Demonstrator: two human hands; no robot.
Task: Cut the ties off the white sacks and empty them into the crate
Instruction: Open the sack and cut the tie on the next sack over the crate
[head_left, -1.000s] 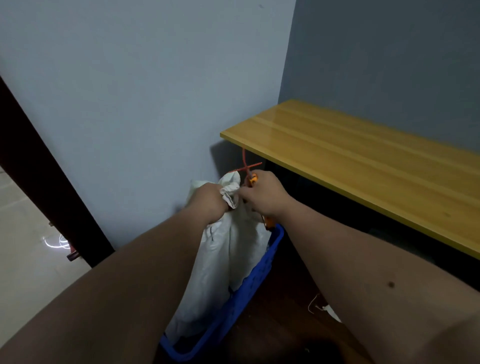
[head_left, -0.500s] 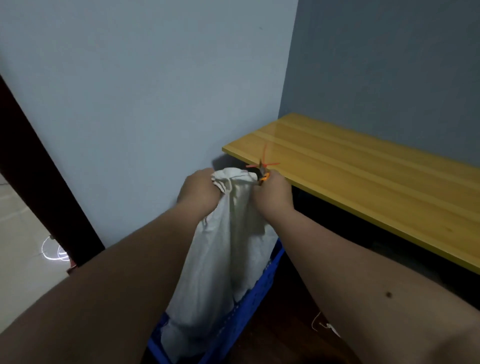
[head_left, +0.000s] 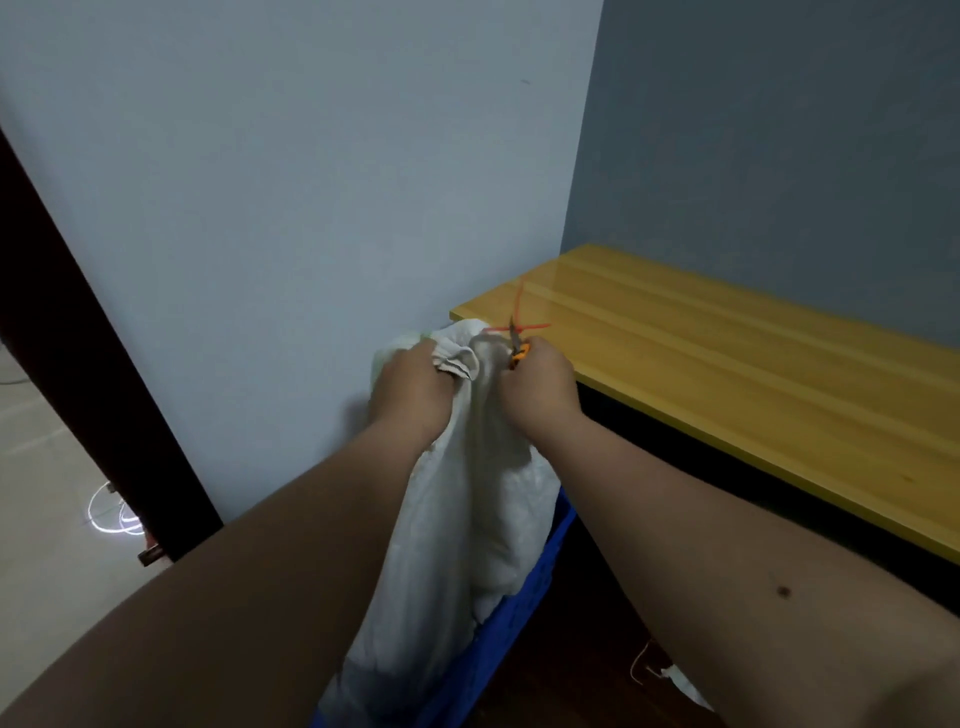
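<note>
Our left hand (head_left: 413, 387) has its fingers curled tight round the bunched neck of the white sack (head_left: 467, 499), which hangs into the blue crate (head_left: 511, 618) at six o'clock. Our right hand (head_left: 540, 387) grips orange-handled cutters (head_left: 518, 349), tips at the red tie (head_left: 519, 319) at twelve o'clock of the hands, before the wooden bench (head_left: 727, 364).

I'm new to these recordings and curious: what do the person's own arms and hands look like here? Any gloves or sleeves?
Both arms are bare along all that shows; no sleeve is in view. The left hand and right hand wear no gloves, and no watch, ring or band shows. The right forearm carries one small dark mole.
</note>
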